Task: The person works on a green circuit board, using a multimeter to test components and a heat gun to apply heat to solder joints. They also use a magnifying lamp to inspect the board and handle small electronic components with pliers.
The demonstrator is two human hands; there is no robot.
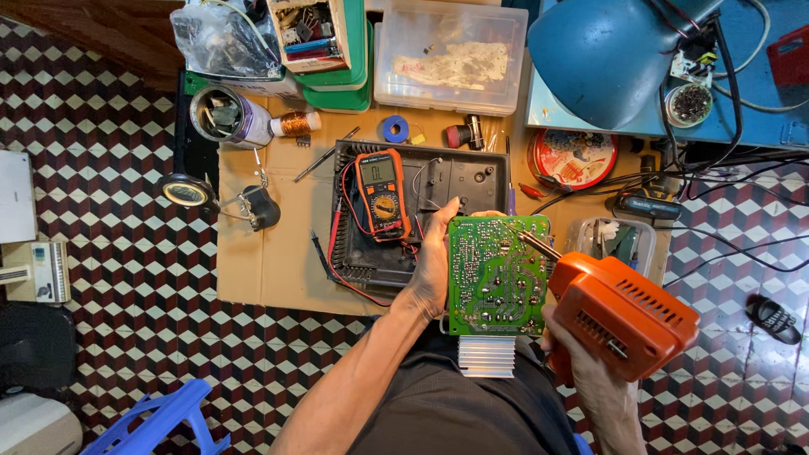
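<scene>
Nearest the lens, dark trousers (472, 413) are filling the bottom of the view, with both forearms reaching up from them. Beyond the knees, a sheet of cardboard (270, 270) is lying on the checkered floor (118, 152), serving as the working surface. At the top right a blue lamp shade (602, 55) is hanging over the scene, and a clear plastic box (451, 59) is sitting at the top edge beside stacked green containers (350, 84).

On the cardboard a black plastic casing (459, 177) is lying open, and an orange multimeter (382, 194) is resting on its left part with red and black leads trailing around it.

The right hand (590, 371) is wrapping closed around the grip of an orange soldering gun (619, 312) – its metal tip is pointing up-left and touching the upper right area of a green circuit board (495, 274). That board is being held above the lap, solder side up, by the left hand (434, 261), whose fingers are clamping its left edge. A ribbed aluminium heat sink (487, 354) is hanging off the board's lower edge.

Smaller things are lying about – a red round tin lid (573, 158), a tin can (221, 116) of oddments, a coil of copper wire (295, 125) and a blue roll of tape (393, 129).
</scene>
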